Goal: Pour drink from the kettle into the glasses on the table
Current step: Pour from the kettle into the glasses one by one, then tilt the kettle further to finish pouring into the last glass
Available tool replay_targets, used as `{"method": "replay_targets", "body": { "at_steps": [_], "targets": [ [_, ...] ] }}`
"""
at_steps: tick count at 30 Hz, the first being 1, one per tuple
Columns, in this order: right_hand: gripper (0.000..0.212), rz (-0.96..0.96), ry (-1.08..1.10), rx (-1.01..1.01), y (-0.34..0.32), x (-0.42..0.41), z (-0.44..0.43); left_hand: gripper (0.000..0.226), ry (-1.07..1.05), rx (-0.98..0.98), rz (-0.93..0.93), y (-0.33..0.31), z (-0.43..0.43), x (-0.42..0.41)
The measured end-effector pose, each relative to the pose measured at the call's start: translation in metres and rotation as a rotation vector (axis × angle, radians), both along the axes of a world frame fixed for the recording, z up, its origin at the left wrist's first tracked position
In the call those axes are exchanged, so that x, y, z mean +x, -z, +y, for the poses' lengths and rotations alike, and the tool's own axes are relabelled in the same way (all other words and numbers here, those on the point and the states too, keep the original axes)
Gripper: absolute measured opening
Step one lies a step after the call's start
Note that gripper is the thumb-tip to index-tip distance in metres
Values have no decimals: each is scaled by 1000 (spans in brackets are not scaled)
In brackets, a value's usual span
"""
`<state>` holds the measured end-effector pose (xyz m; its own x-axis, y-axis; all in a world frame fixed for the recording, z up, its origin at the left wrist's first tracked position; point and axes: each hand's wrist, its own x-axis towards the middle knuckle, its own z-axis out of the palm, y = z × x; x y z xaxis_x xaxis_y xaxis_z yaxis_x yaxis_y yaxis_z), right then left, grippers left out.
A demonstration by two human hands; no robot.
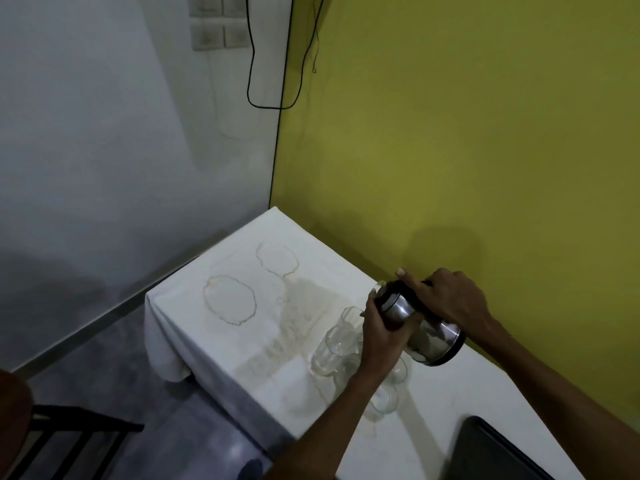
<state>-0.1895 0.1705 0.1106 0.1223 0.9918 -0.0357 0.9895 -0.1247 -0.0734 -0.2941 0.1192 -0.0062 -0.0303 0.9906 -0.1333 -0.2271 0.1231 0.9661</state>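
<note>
Kettle (424, 332) tilts toward the glasses (337, 344) on the desk (214, 341), left hand (379, 337) and right hand (450, 299) both clamped around it.

Glossy metal kettle (429, 336), clear glasses (334, 351), apparently matt, stained white cloth (214, 341).

A white wall (104, 133) on the left meets a yellow-green wall (467, 133) at the far corner, where black cables (277, 105) hang beside grey switch plates (218, 34). The floor (104, 348) is grey. A dark chair (69, 438) stands near left. Light is dim.
</note>
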Motion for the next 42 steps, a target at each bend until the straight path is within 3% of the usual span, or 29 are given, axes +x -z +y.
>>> {"method": "replay_targets", "body": {
  "at_steps": [6, 10, 12, 19, 21, 24, 27, 30, 34, 35, 37, 38, 42],
  "targets": [
    [81, 422, 173, 28, 24, 33, -41, 84, 99, 106, 201, 6, -8, -2],
    [97, 717, 310, 99, 55, 55, -75, 82, 170, 217, 317, 5, -16, 1],
    [95, 821, 388, 164, 67, 63, -97, 86, 228, 284, 382, 2, -23, 6],
    [89, 1199, 704, 386, 109, 97, -208, 98, 704, 535, 562, -3, -52, 60],
    [68, 1296, 785, 510, 108, 108, -242, 101, 855, 589, 597, -1, -64, 90],
    [72, 1326, 891, 675, 113, 128, -292, 104, 1112, 677, 634, -1, -86, 141],
    [66, 1309, 972, 714, 140, 150, -334, 107, 1303, 731, 716, 3, -105, 186],
    [63, 1257, 1016, 660, 160, 169, -363, 113, 1389, 773, 793, 16, -116, 224],
    [77, 1221, 973, 470, 183, 194, -380, 108, 1484, 773, 853, 28, -119, 259],
    [67, 1219, 969, 408, 185, 199, -379, 106, 1502, 763, 875, 31, -119, 266],
    [22, 1198, 923, 338, 190, 203, -379, 107, 1538, 744, 920, 40, -116, 275],
    [10, 1180, 898, 322, 193, 207, -378, 108, 1555, 745, 943, 44, -115, 279],
    [21, 1163, 894, 271, 227, 219, -375, 111, 1587, 751, 1039, 57, -113, 290]
  ]
}}
